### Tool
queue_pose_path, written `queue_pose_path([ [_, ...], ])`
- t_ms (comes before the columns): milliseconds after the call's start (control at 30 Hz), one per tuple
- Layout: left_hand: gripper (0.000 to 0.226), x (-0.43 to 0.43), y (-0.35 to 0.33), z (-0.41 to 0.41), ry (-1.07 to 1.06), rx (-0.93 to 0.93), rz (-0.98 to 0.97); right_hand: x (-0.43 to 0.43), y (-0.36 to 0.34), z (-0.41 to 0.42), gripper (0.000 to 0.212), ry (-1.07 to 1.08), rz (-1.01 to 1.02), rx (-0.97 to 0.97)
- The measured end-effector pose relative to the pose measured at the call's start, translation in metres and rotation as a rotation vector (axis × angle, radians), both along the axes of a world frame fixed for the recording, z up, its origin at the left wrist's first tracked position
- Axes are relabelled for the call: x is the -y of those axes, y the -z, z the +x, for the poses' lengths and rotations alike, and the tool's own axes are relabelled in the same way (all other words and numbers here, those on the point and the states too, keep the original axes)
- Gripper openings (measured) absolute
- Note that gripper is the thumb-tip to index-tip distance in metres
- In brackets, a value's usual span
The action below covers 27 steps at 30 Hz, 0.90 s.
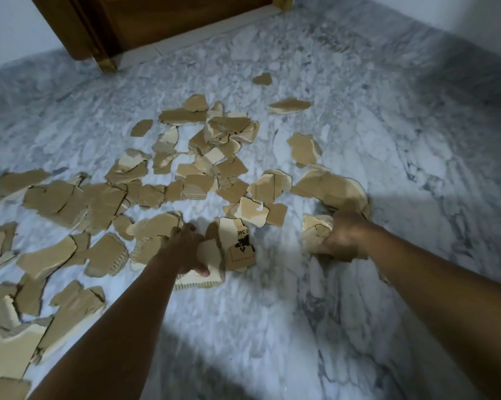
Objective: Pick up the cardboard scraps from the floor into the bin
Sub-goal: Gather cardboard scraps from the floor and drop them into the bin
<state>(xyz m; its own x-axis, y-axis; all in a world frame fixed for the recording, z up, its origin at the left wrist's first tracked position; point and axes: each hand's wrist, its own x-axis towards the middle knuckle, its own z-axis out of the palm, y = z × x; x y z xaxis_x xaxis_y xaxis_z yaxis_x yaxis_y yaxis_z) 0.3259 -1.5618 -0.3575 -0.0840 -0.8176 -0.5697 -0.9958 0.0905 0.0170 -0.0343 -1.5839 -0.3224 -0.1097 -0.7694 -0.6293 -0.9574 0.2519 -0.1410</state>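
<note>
Cardboard scraps (197, 184) lie scattered across the floor (272, 327); judged light, stiff, easily creased. The left hand (185, 249) and right hand (344, 238) each grip a bunch; pinch flat pieces at an edge.

Cardboard scraps (185, 157): matt brown paperboard, torn rough edges, corrugation exposed. Floor (359, 134): polished grey-white marble, smooth. Door (162, 18): brown wood.
</note>
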Motion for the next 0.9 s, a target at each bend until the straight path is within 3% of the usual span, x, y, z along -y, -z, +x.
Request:
queue_pose_path([
  [67, 0.084, -0.001, 0.003, -0.003, 0.014, 0.037, -0.048, -0.004, 0.013, -0.011, 0.078, 0.186, 0.001, 0.031],
  [133, 0.083, -0.002, 0.007, -0.002, 0.004, 0.044, -0.053, -0.011, 0.034, -0.017, 0.094, 0.215, 0.005, -0.003],
  [267, 0.080, -0.001, 0.005, -0.002, -0.030, 0.010, -0.026, -0.027, 0.055, -0.015, 0.090, 0.300, -0.107, 0.062],
  [367, 0.084, 0.000, 0.001, -0.007, -0.030, -0.054, -0.007, -0.029, 0.053, -0.016, 0.109, 0.333, -0.141, 0.169],
  [500, 0.085, 0.000, -0.008, -0.012, -0.061, -0.264, 0.016, -0.027, 0.053, -0.018, 0.100, 0.204, -0.127, 0.105],
  [600, 0.070, 0.009, -0.021, -0.013, -0.168, -0.384, 0.045, -0.027, 0.039, -0.018, 0.083, 0.038, -0.040, 0.157],
  [700, 0.065, 0.021, -0.030, -0.023, -0.192, -0.395, 0.030, -0.026, 0.024, -0.019, 0.059, -0.164, 0.159, 0.217],
  [833, 0.061, 0.024, -0.018, -0.054, -0.084, -0.323, 0.090, -0.024, 0.023, -0.025, 0.075, -0.269, 0.202, 0.141],
  [900, 0.062, 0.023, -0.007, -0.066, -0.086, -0.327, 0.079, -0.023, 0.014, -0.033, 0.065, -0.236, 0.114, 0.117],
])
